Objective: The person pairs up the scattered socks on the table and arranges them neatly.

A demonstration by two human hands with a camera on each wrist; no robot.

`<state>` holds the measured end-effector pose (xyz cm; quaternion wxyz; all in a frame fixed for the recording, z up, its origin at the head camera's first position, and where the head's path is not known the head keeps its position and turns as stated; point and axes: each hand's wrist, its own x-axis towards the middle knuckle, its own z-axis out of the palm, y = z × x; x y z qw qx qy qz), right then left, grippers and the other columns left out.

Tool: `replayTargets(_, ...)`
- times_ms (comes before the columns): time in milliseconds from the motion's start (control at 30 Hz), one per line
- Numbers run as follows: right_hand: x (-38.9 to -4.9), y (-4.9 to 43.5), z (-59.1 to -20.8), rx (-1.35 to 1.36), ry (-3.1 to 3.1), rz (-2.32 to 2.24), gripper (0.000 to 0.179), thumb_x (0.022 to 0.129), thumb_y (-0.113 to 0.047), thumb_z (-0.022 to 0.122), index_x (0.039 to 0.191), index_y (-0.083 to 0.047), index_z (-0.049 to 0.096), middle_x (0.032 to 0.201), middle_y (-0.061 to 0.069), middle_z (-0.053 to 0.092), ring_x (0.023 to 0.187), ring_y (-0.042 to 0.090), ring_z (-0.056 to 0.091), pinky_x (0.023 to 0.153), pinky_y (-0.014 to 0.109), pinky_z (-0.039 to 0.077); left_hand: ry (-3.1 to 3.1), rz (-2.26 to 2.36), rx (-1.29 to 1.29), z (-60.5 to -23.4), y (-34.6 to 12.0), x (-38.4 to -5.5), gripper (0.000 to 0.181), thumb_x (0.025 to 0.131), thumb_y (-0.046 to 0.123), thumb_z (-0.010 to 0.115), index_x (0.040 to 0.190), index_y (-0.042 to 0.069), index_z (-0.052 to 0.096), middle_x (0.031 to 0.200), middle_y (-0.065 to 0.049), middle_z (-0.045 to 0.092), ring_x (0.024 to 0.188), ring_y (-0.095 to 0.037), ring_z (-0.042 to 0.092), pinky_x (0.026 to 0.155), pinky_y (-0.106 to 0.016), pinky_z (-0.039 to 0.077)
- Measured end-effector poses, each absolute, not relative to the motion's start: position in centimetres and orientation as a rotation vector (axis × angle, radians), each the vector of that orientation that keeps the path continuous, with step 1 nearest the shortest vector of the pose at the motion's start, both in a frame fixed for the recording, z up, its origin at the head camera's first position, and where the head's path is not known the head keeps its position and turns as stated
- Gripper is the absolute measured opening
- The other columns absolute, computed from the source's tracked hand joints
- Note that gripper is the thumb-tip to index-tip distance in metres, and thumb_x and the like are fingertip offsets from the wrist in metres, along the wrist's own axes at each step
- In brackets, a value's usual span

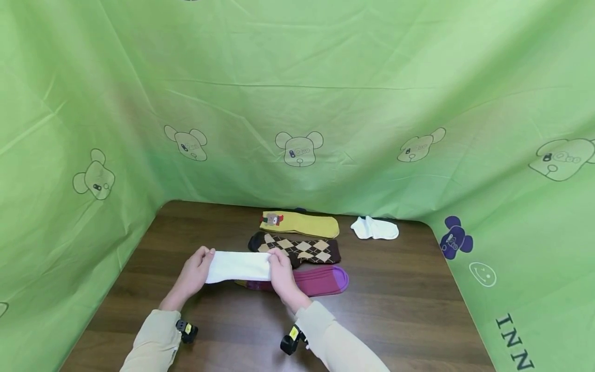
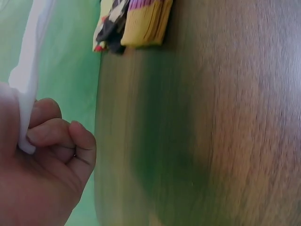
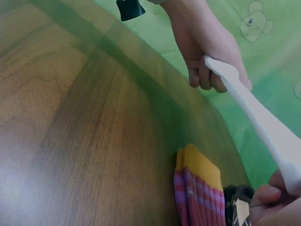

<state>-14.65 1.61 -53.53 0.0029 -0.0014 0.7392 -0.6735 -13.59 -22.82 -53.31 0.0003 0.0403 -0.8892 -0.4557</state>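
Observation:
A white sock [image 1: 238,266] is stretched flat between both hands, held up off the table. My left hand [image 1: 195,269] grips its left end, thumb on one side and curled fingers on the other, as the left wrist view shows. At the other end my right hand [image 1: 282,274] pinches the sock between thumb and fingers. Behind and below the right hand lies a magenta sock pair [image 1: 321,280] with a purple toe and a yellow cuff [image 3: 202,167]. Just beyond it is a brown argyle sock pair [image 1: 321,250], partly hidden by the right hand.
Farther back lies a yellow sock pair [image 1: 311,225] with a bear picture. A short white sock pair [image 1: 375,228] rests at the back right. Green cloth [image 1: 297,103] with bear prints walls in the back and sides of the brown wooden table [image 1: 400,310].

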Motion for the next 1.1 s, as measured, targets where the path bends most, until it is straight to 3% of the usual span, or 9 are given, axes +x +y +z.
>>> replayTargets(267, -14.2, 3.4, -52.4, 0.027, 2.32, -2.134, 0.018, 0.101, -0.004, 0.05, 0.107, 0.002, 0.066, 0.097, 0.01, 0.067, 0.085, 0.016, 0.056, 0.081, 0.035, 0.046, -2.719, -1.427, 0.076, -53.4, -21.2, -13.7, 0.027, 0.111, 0.03, 0.044, 0.105, 0.005, 0.055, 0.08, -0.007, 0.06, 0.074, -0.022, 0.054, 0.067, -0.034, 0.044)
replayTargets(433, -13.1, 4.4, -49.9, -0.007, 2.304, -2.146, 0.019, 0.104, -0.003, 0.051, 0.11, 0.01, 0.063, 0.084, 0.017, 0.065, 0.07, 0.015, 0.055, 0.066, 0.025, 0.045, -2.712, -1.42, 0.05, -53.5, -20.3, -13.7, 0.026, 0.111, 0.029, 0.045, 0.105, 0.005, 0.055, 0.078, -0.005, 0.061, 0.072, -0.021, 0.055, 0.066, -0.033, 0.044)
replayTargets(500, -13.6, 4.7, -51.1, 0.015, 2.305, -2.165, 0.017, 0.104, -0.004, 0.055, 0.108, 0.009, 0.065, 0.078, 0.015, 0.064, 0.065, 0.013, 0.052, 0.06, 0.022, 0.043, -2.702, -1.415, 0.039, -53.5, -20.0, -13.7, 0.025, 0.11, 0.027, 0.046, 0.104, 0.005, 0.055, 0.078, -0.004, 0.062, 0.071, -0.02, 0.055, 0.065, -0.033, 0.044)
replayTargets(767, -14.8, 6.5, -53.9, 0.077, 2.398, -2.181, 0.015, 0.099, -0.016, 0.068, 0.102, -0.002, 0.074, 0.067, 0.002, 0.063, 0.059, 0.01, 0.054, 0.055, 0.021, 0.044, -2.681, -1.421, 0.012, -53.8, -18.6, -13.4, 0.02, 0.109, 0.025, 0.05, 0.099, 0.009, 0.056, 0.073, -0.001, 0.057, 0.071, -0.021, 0.054, 0.065, -0.033, 0.044)
replayTargets(1100, -14.4, 8.8, -54.1, 0.119, 2.507, -2.136, 0.012, 0.095, -0.021, 0.073, 0.096, -0.009, 0.076, 0.062, -0.002, 0.058, 0.055, 0.01, 0.052, 0.052, 0.022, 0.043, -2.638, -1.404, -0.061, -53.8, -17.1, -13.1, 0.018, 0.108, 0.024, 0.052, 0.094, 0.012, 0.054, 0.063, 0.003, 0.045, 0.06, -0.018, 0.047, 0.057, -0.031, 0.039)
